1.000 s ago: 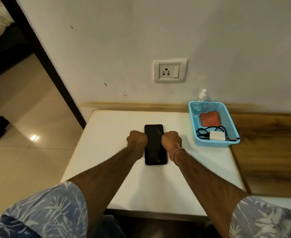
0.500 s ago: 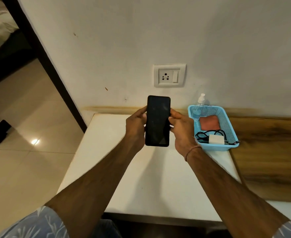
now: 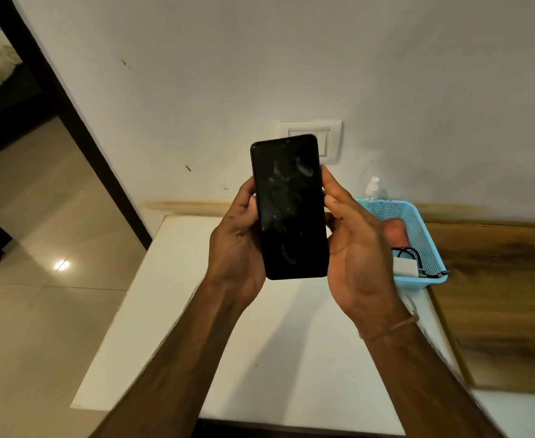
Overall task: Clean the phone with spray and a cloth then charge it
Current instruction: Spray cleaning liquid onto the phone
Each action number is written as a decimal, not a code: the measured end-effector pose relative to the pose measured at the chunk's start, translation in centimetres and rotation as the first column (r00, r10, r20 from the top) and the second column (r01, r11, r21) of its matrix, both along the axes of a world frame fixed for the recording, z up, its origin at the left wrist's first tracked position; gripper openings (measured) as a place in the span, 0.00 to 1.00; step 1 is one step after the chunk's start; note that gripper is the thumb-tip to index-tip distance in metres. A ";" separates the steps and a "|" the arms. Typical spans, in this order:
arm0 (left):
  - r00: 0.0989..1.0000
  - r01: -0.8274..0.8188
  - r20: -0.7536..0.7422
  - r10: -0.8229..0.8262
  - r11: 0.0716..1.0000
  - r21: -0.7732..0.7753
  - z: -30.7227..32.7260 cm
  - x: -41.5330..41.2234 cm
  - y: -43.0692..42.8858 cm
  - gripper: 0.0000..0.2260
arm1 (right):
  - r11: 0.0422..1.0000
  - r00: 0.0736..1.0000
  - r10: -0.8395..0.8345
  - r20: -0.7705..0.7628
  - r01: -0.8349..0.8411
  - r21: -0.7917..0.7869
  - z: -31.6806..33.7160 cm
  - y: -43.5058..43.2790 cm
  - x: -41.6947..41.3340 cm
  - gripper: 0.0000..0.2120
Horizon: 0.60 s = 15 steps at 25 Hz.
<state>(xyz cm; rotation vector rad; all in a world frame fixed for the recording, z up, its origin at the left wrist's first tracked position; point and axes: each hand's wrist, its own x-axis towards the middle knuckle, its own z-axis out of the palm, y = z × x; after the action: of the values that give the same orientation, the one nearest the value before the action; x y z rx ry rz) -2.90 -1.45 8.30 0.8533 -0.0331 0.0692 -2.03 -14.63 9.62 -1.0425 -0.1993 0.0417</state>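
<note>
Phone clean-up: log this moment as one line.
phone: held above table, screen smudged | left hand: holds left edge | right hand: holds right edge | spray bottle, cloth, charger: in basket

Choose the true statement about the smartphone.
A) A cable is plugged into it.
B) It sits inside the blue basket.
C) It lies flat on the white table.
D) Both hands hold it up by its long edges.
D: the left hand and the right hand grip the smartphone by its side edges, lifted off the white table.

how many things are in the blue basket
3: spray bottle at its far corner, red cloth in the middle, white charger with cable nearest; the right hand may hide more.
</note>
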 end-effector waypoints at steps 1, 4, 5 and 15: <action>1.000 0.024 0.013 -0.024 1.000 -0.015 0.0 -0.2 0.1 0.16 | 1.000 1.000 0.015 0.008 -0.015 0.002 0.3 -0.2 -0.1 0.16; 0.998 0.057 0.009 -0.057 0.998 -0.020 0.0 -0.4 0.1 0.17 | 0.998 0.998 0.062 0.008 -0.062 0.018 0.9 -0.5 -0.2 0.18; 0.998 0.061 0.001 -0.061 0.998 -0.019 -0.1 -0.4 0.1 0.17 | 0.997 0.997 0.073 0.007 -0.073 0.031 1.0 -0.6 -0.3 0.19; 0.989 0.140 -0.039 -0.141 0.990 -0.035 -1.1 -0.3 0.0 0.21 | 0.993 0.996 0.091 0.009 -0.091 0.078 0.7 -0.5 -0.5 0.17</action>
<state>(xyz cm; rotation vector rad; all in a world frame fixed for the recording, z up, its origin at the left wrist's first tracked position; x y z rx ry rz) -3.15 -1.41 7.16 0.8178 -0.0529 -0.0803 -2.51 -15.14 10.35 -0.9555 -0.2515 0.1125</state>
